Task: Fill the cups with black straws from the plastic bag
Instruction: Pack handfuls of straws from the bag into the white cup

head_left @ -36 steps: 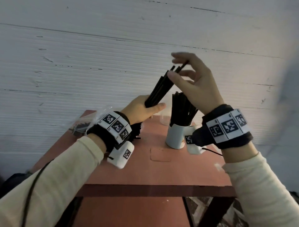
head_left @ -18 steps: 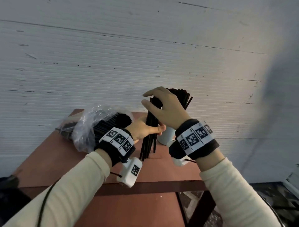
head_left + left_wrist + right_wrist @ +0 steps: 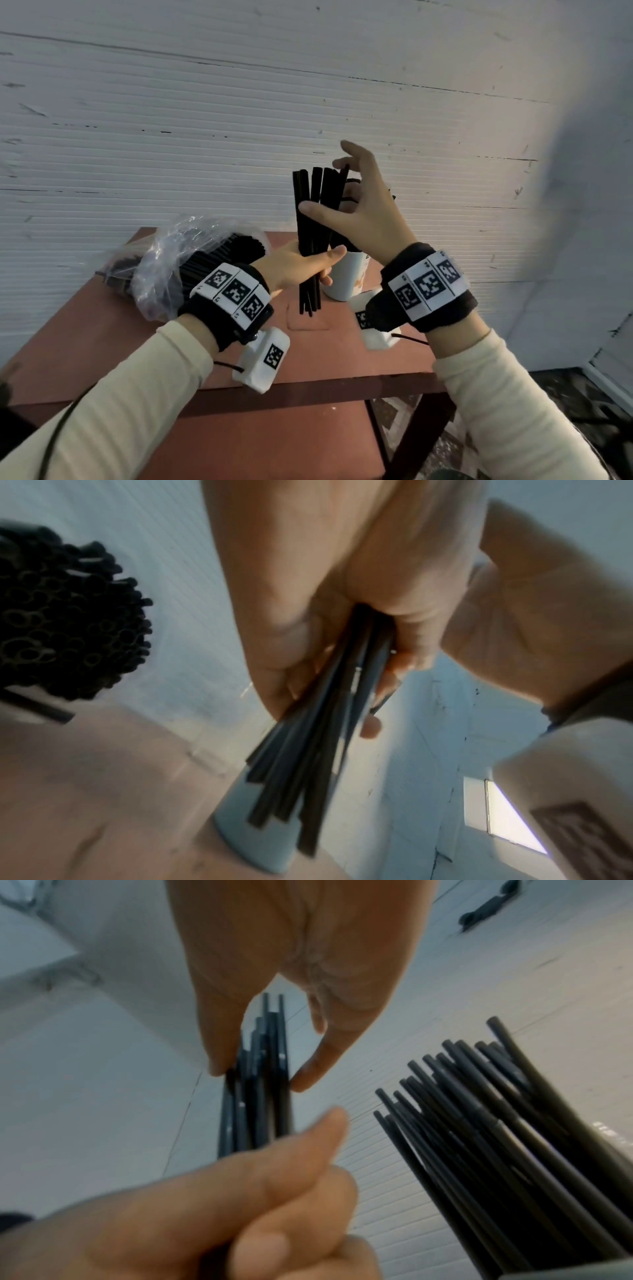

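Observation:
My left hand point(image 3: 329, 265) grips a bundle of black straws point(image 3: 310, 240) low down and holds it upright above the table. At the bundle's upper part my right hand point(image 3: 323, 188) has its thumb across the front and fingertips behind; the right wrist view shows thumb and a finger pinching the bundle point(image 3: 257, 1096). A white cup point(image 3: 344, 277) stands just behind the bundle, partly hidden by both hands, with several straws point(image 3: 496, 1123) in it. The clear plastic bag point(image 3: 161, 270) lies at the left, its straw ends point(image 3: 68, 615) facing me.
A red-brown table point(image 3: 325, 359) carries everything; its front edge runs below my wrists. A white ribbed wall point(image 3: 239, 102) stands close behind it. Floor shows at the lower right.
The bundle has gone from tilted to upright and now sits higher. My right hand rose from covering the top to pinching the upper part, fingers spread.

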Demonstrator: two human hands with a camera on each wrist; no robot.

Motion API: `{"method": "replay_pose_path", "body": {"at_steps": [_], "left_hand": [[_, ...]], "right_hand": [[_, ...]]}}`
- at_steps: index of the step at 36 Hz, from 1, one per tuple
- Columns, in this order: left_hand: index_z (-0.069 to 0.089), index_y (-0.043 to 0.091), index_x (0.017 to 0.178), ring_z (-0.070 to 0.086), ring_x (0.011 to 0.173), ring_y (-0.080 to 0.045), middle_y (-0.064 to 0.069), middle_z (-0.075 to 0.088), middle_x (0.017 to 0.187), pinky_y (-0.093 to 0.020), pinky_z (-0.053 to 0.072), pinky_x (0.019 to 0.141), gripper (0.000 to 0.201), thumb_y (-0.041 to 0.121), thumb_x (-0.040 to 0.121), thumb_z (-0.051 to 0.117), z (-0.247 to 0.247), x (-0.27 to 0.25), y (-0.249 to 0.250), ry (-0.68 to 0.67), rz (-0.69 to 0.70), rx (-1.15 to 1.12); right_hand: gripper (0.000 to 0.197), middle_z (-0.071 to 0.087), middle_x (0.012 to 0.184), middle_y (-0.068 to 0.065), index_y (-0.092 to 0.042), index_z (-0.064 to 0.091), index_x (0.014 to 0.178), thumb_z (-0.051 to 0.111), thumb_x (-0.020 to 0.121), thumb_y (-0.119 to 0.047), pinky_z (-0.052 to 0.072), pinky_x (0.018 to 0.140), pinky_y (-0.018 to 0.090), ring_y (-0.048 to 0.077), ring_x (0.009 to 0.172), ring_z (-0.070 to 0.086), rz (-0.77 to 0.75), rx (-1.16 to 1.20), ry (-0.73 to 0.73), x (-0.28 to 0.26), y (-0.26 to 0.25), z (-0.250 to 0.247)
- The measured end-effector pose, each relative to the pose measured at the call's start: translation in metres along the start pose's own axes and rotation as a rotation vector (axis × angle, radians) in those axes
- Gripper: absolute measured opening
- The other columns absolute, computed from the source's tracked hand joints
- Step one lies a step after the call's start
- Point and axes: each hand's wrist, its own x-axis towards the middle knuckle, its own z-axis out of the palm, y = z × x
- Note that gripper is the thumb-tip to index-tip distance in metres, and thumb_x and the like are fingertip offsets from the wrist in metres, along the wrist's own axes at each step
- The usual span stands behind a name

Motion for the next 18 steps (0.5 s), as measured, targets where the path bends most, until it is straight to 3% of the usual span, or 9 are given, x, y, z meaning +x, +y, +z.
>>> {"method": "replay_pose_path", "body": {"at_steps": [3, 5, 7, 10, 13, 15, 18], "left_hand": [[0.051, 0.023, 0.065, 0.064, 0.075, -0.016, 0.004, 0.054, 0.065, -0.042, 0.050, 0.095, 0.042, 0.055, 0.091, 0.054, 0.000, -0.006, 0.015, -0.143, 0.035, 0.045], [0.051, 0.020, 0.065, 0.064, 0.074, -0.014, 0.005, 0.055, 0.064, -0.030, 0.051, 0.086, 0.040, 0.046, 0.095, 0.052, 0.003, -0.009, 0.021, -0.228, 0.039, 0.109], [0.052, 0.017, 0.064, 0.065, 0.073, -0.012, 0.004, 0.056, 0.064, -0.021, 0.049, 0.077, 0.040, 0.044, 0.094, 0.053, 0.006, -0.010, 0.023, -0.307, 0.029, 0.162], [0.055, 0.015, 0.065, 0.065, 0.074, -0.013, 0.003, 0.060, 0.066, -0.021, 0.048, 0.077, 0.040, 0.043, 0.094, 0.057, 0.012, -0.005, 0.019, -0.332, 0.011, 0.168], [0.057, 0.015, 0.073, 0.063, 0.070, -0.007, 0.008, 0.061, 0.065, -0.019, 0.049, 0.073, 0.032, 0.039, 0.093, 0.060, 0.018, 0.001, 0.020, -0.294, 0.050, 0.136], [0.062, 0.019, 0.089, 0.065, 0.078, -0.003, 0.013, 0.066, 0.074, -0.021, 0.051, 0.078, 0.030, 0.046, 0.082, 0.072, 0.019, 0.006, 0.020, -0.193, 0.075, 0.073], [0.049, 0.038, 0.115, 0.063, 0.106, -0.008, 0.007, 0.066, 0.111, -0.037, 0.053, 0.093, 0.069, 0.055, 0.059, 0.085, 0.019, 0.017, 0.016, 0.064, 0.093, -0.028]], "right_hand": [[0.066, 0.056, 0.116, 0.001, -0.025, 0.049, 0.125, 0.081, 0.071, -0.045, 0.054, 0.082, 0.027, 0.013, 0.097, 0.062, 0.060, 0.005, -0.090, -0.002, -0.005, -0.015], [0.046, 0.063, 0.098, 0.006, -0.012, 0.060, 0.104, 0.079, 0.075, -0.041, 0.053, 0.076, 0.025, 0.014, 0.087, 0.063, 0.034, 0.012, -0.246, -0.006, -0.008, -0.022], [0.036, 0.068, 0.098, 0.006, -0.008, 0.066, 0.102, 0.077, 0.078, -0.034, 0.053, 0.081, 0.025, 0.012, 0.090, 0.066, 0.041, 0.013, -0.381, -0.010, -0.007, -0.025], [0.015, 0.071, 0.090, 0.001, -0.013, 0.071, 0.091, 0.074, 0.084, -0.026, 0.053, 0.082, 0.024, 0.009, 0.087, 0.067, 0.055, -0.070, -0.483, -0.011, 0.000, -0.027], [0.010, 0.069, 0.080, -0.001, -0.008, 0.069, 0.085, 0.068, 0.087, -0.018, 0.049, 0.071, 0.015, 0.003, 0.075, 0.063, 0.053, -0.100, -0.407, -0.007, 0.006, -0.032], [0.011, 0.064, 0.073, -0.004, -0.002, 0.066, 0.085, 0.066, 0.088, -0.012, 0.044, 0.063, 0.010, -0.002, 0.067, 0.059, 0.038, -0.059, -0.328, -0.001, 0.005, -0.040], [0.010, 0.057, 0.060, -0.016, -0.004, 0.063, 0.080, 0.064, 0.088, -0.009, 0.039, 0.052, 0.007, -0.005, 0.055, 0.054, 0.026, -0.021, -0.166, 0.014, 0.005, -0.058]]}}
